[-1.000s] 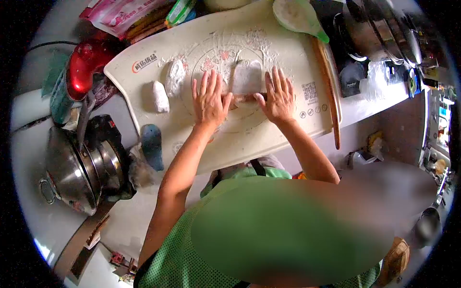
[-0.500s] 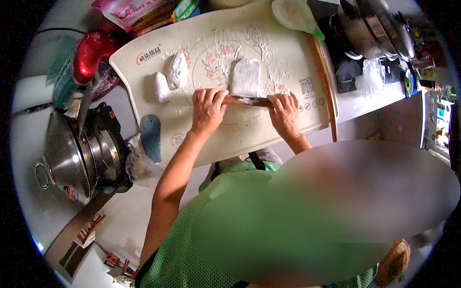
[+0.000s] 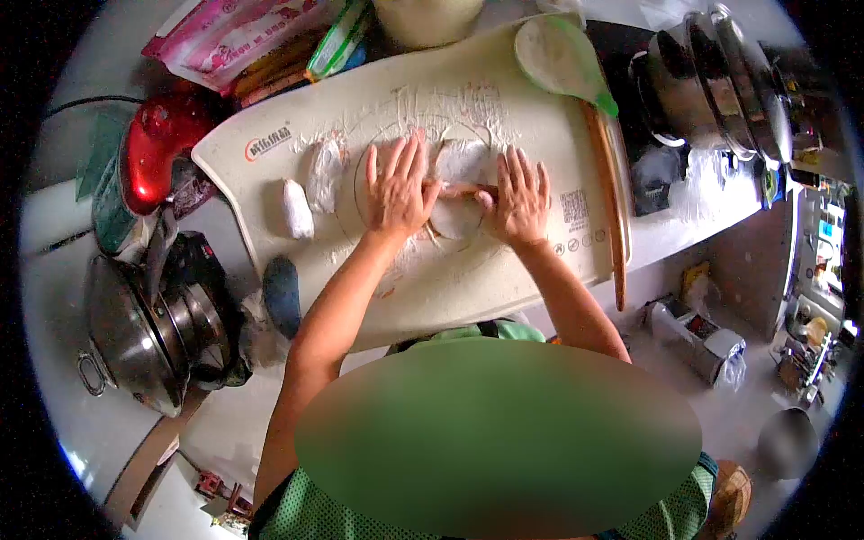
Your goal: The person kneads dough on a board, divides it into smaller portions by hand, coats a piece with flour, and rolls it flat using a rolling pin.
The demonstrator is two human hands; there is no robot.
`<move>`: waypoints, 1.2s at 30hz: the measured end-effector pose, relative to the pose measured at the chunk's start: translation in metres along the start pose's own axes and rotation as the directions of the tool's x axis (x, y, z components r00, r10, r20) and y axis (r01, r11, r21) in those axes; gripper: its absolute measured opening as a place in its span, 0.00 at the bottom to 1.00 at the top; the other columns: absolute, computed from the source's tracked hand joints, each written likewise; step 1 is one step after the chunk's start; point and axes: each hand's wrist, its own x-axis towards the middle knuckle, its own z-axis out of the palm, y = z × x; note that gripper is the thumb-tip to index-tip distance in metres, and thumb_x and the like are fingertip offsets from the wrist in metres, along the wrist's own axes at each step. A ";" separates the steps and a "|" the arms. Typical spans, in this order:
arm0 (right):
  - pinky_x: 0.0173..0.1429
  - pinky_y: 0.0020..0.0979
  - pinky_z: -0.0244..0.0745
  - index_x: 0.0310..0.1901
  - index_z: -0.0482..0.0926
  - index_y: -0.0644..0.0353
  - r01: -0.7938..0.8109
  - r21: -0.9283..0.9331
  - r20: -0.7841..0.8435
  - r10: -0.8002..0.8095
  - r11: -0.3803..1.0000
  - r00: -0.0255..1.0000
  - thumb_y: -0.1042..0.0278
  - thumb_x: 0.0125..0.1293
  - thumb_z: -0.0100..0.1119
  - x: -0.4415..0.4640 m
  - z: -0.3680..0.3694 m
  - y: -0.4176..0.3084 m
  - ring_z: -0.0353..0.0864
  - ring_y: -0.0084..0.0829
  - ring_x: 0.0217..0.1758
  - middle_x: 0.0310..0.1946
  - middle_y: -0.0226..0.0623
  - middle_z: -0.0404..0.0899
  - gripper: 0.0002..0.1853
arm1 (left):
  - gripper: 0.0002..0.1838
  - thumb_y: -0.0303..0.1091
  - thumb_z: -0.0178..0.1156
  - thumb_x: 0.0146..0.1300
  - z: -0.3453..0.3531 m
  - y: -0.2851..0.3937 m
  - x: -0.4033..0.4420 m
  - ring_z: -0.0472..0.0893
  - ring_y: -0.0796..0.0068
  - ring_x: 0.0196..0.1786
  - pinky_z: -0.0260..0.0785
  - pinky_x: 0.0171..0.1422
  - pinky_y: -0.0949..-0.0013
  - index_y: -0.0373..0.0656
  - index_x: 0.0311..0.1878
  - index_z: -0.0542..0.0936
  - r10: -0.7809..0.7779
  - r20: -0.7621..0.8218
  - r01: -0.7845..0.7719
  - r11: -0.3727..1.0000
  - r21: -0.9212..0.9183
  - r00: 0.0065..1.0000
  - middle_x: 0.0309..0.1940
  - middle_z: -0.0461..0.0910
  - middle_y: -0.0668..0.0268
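Left hand: Left hand [image 3: 399, 191] lies palm down, fingers long and slightly parted, over one end of the rolling pin [image 3: 462, 191]; it is flat, not curled round the wood.
Right hand: Right hand [image 3: 519, 200] lies likewise on the other end, fingers stretched forward and thumb turned inward.
Rolling pin: it runs crosswise from hand to hand, its bare middle showing in the gap between the thumbs.
Dough sheet: a pale, floured dough sheet [image 3: 461, 162] lies flat between the hands, under the pin, with part beyond it and part on the wearer's side.
Floured dough rolls: two, outward of the left hand; the thicker roll [image 3: 325, 175] is nearer, the slimmer roll [image 3: 297, 209] farther out.
Kneading mat: cream mat [image 3: 486, 286] beneath both hands, printed with circles; flour streaks spread beyond the fingertips.
Long wooden stick: a brown stick [image 3: 610, 207] outward of the right hand, along the mat's edge.
Green-rimmed scoop: beyond the right hand, at the far corner, a scoop [image 3: 558, 56] with whitish contents.
Blue oval piece: nearer the wearer than the left hand, beside the forearm, a flat blue piece [image 3: 282, 297].
Lidded steel pan: well out past the left forearm, a pan [image 3: 135, 324].
Pink printed bag: far beyond the left hand, a bag [image 3: 238, 36].
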 end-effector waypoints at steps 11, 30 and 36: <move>0.62 0.45 0.60 0.50 0.76 0.61 0.013 0.010 -0.203 -0.011 1.000 0.979 0.49 0.61 0.52 0.094 0.025 0.038 0.64 0.48 0.61 0.59 0.49 0.67 0.24 | 0.18 0.42 0.56 0.58 0.032 -0.024 0.091 0.73 0.55 0.52 0.64 0.59 0.57 0.41 0.48 0.76 0.042 -0.305 -0.057 0.998 -0.041 0.951 0.51 0.74 0.55; 0.72 0.44 0.48 0.64 0.64 0.59 0.094 0.041 -0.044 -0.092 0.995 0.995 0.46 0.65 0.45 -0.024 -0.011 0.013 0.56 0.45 0.70 0.67 0.46 0.59 0.31 | 0.28 0.50 0.50 0.62 0.003 0.020 -0.051 0.63 0.56 0.66 0.51 0.69 0.49 0.41 0.60 0.70 -0.093 -0.129 0.110 0.985 0.133 0.987 0.62 0.67 0.54; 0.69 0.47 0.50 0.60 0.66 0.60 0.169 0.137 -0.027 -0.167 0.976 0.986 0.53 0.65 0.47 -0.100 -0.007 0.014 0.61 0.43 0.66 0.62 0.45 0.64 0.26 | 0.35 0.51 0.56 0.59 0.001 0.042 -0.119 0.60 0.60 0.68 0.42 0.73 0.48 0.40 0.65 0.63 -0.109 0.048 0.108 0.994 0.026 0.993 0.68 0.59 0.60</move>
